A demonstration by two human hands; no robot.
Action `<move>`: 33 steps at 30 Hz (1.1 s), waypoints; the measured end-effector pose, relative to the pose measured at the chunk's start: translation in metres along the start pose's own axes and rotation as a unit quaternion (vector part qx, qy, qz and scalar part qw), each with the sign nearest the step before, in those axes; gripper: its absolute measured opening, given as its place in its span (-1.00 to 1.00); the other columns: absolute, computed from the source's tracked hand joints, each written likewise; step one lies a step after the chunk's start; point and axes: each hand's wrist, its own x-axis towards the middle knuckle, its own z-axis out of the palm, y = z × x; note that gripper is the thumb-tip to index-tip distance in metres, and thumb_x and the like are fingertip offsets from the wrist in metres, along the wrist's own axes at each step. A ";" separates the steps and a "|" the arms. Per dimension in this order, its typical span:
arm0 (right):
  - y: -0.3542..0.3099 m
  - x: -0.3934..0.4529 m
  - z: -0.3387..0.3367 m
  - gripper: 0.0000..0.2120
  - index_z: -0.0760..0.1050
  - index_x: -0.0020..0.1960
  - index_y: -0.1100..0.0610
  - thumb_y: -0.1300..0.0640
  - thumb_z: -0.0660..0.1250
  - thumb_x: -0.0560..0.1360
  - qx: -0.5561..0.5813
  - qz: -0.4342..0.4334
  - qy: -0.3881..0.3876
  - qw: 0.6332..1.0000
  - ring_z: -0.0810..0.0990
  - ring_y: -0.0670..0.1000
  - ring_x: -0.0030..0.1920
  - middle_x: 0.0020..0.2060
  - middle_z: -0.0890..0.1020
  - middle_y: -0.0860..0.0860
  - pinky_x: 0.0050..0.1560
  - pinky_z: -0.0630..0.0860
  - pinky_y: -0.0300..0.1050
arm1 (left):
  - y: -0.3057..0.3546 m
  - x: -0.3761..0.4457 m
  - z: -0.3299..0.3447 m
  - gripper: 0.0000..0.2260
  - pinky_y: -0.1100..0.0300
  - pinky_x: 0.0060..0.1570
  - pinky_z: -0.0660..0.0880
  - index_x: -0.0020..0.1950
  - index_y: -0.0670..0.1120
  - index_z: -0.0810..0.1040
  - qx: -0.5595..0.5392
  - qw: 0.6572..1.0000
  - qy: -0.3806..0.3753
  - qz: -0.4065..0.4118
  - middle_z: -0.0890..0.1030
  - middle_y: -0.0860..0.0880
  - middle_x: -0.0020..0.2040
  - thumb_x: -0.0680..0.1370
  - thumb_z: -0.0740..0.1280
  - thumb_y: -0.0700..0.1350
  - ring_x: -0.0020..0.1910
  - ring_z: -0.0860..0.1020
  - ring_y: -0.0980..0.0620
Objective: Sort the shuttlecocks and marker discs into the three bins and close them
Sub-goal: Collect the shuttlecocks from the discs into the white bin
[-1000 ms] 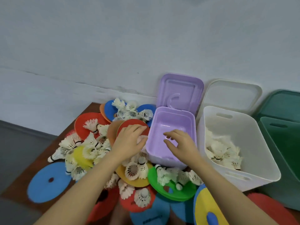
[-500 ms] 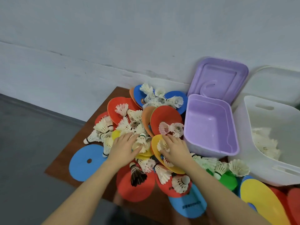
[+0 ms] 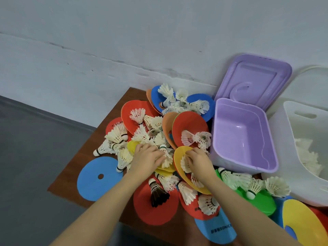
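Two bare hands work a heap of white feather shuttlecocks [image 3: 154, 132] and coloured marker discs [image 3: 190, 125] spread over a brown mat [image 3: 85, 157] against a pale wall [image 3: 124, 41]. The left hand [image 3: 147, 159] lies on the middle of the pile, fingers curled over a white shuttlecock [image 3: 166, 157] that rests on a yellow disc [image 3: 132, 146]. The right hand [image 3: 199, 161] sits on an orange-yellow disc [image 3: 179, 153], fingertips curled onto another white shuttlecock [image 3: 184, 165] lying in it; whether it has the shuttlecock fully gripped cannot be told. A lone black-feathered shuttlecock [image 3: 158, 194] lies on a red disc [image 3: 154, 208] just below the hands, and a blue disc [image 3: 98, 178] lies flat by itself at the left edge of the mat. Just right of the pile stands the purple bin [image 3: 245, 166], nothing showing inside it, its lid [image 3: 253, 80] tipped open against the wall. Beside it the white bin [image 3: 291, 190] holds white shuttlecocks, and more discs, green [image 3: 262, 203] and yellow [image 3: 305, 222], lie in front of it
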 end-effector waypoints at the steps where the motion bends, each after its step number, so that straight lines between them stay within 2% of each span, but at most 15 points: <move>1: 0.000 0.000 0.001 -0.84 0.59 -0.07 0.22 0.24 0.23 0.51 0.002 -0.006 0.012 1.000 0.50 0.13 -0.09 -0.13 0.57 0.08 -0.14 0.46 0.02 | -0.001 -0.002 0.001 -0.69 0.13 0.00 0.19 -0.12 0.08 0.66 -0.008 1.000 0.025 0.000 0.61 0.15 -0.21 0.50 0.15 0.14 -0.11 0.51 0.06; 4: 0.001 -0.004 0.000 -0.91 0.61 -0.15 0.19 0.30 0.33 0.43 -0.006 -0.031 0.054 0.998 0.55 0.15 -0.22 -0.24 0.61 0.05 -0.24 0.49 0.01 | -0.003 -0.003 0.000 -0.72 0.16 -0.03 0.20 -0.12 0.05 0.67 -0.040 0.995 0.089 -0.013 0.61 0.14 -0.20 0.51 0.19 0.10 -0.11 0.43 0.12; 7: 0.002 -0.006 -0.005 -0.91 0.61 -0.14 0.16 0.29 0.37 0.38 0.000 -0.050 0.094 0.994 0.58 0.12 -0.28 -0.26 0.62 0.02 -0.31 0.50 -0.01 | -0.003 -0.001 -0.003 -0.74 0.17 -0.03 0.21 -0.09 0.04 0.67 -0.053 0.991 0.121 -0.029 0.62 0.13 -0.17 0.52 0.22 0.09 -0.11 0.46 0.11; 12: -0.002 -0.001 -0.037 -0.87 0.63 -0.08 0.14 0.20 0.32 0.43 0.062 -0.077 0.171 0.980 0.61 0.04 -0.23 -0.23 0.66 -0.01 -0.28 0.50 -0.10 | 0.010 0.019 -0.022 -0.76 0.18 -0.04 0.25 -0.09 0.00 0.69 -0.062 0.983 0.169 -0.035 0.64 0.10 -0.16 0.51 0.25 0.05 -0.14 0.52 0.06; 18: 0.019 -0.004 -0.091 -0.86 0.63 -0.07 0.11 0.15 0.31 0.46 0.090 -0.067 0.242 0.964 0.58 -0.01 -0.18 -0.20 0.65 -0.03 -0.22 0.50 -0.16 | 0.050 0.064 -0.048 -0.79 0.19 -0.05 0.26 -0.06 -0.01 0.68 -0.079 0.978 0.194 0.012 0.64 0.09 -0.14 0.51 0.28 0.03 -0.14 0.50 0.06; 22: 0.058 -0.013 -0.136 -0.88 0.63 -0.08 0.17 0.21 0.32 0.45 0.089 -0.063 0.287 0.952 0.53 -0.02 -0.20 -0.23 0.64 0.02 -0.22 0.45 -0.17 | 0.100 0.105 -0.052 -0.80 0.19 -0.05 0.30 -0.06 -0.01 0.68 -0.091 0.971 0.211 0.065 0.64 0.09 -0.13 0.51 0.29 0.02 -0.11 0.53 0.07; 24: 0.084 -0.021 -0.160 -0.86 0.62 -0.06 0.17 0.17 0.30 0.48 0.093 -0.053 0.299 0.948 0.58 0.03 -0.18 -0.20 0.65 0.02 -0.18 0.50 -0.09 | 0.135 0.126 -0.048 -0.80 0.12 -0.07 0.35 -0.08 -0.01 0.68 -0.107 0.967 0.214 0.090 0.64 0.09 -0.13 0.51 0.29 0.02 -0.12 0.55 0.05; 28: 0.149 -0.045 -0.205 -0.74 0.61 -0.04 0.18 0.07 0.20 0.51 0.058 -0.024 0.337 0.940 0.56 0.03 -0.21 -0.21 0.63 0.03 -0.20 0.43 -0.16 | 0.217 0.165 -0.032 -0.81 0.18 -0.12 0.30 -0.13 -0.03 0.68 -0.132 0.956 0.219 0.141 0.64 0.07 -0.18 0.50 0.29 0.00 -0.19 0.52 0.05; 31: 0.198 -0.063 -0.235 -0.86 0.61 -0.03 0.20 0.20 0.30 0.49 0.028 0.022 0.345 0.938 0.57 0.09 -0.21 -0.21 0.62 0.06 -0.20 0.41 -0.16 | 0.276 0.189 -0.010 -0.82 0.14 -0.16 0.35 -0.15 -0.05 0.67 -0.168 0.951 0.203 0.162 0.63 0.06 -0.21 0.50 0.30 -0.03 -0.20 0.54 0.04; 33: 0.229 -0.075 -0.249 -0.89 0.61 -0.02 0.20 0.27 0.35 0.48 -0.003 0.047 0.340 0.939 0.59 0.11 -0.19 -0.18 0.64 0.06 -0.19 0.47 -0.10 | 0.310 0.201 0.008 -0.81 0.09 -0.18 0.36 -0.15 -0.04 0.66 -0.178 0.955 0.175 0.161 0.63 0.05 -0.20 0.50 0.29 -0.02 -0.20 0.57 -0.01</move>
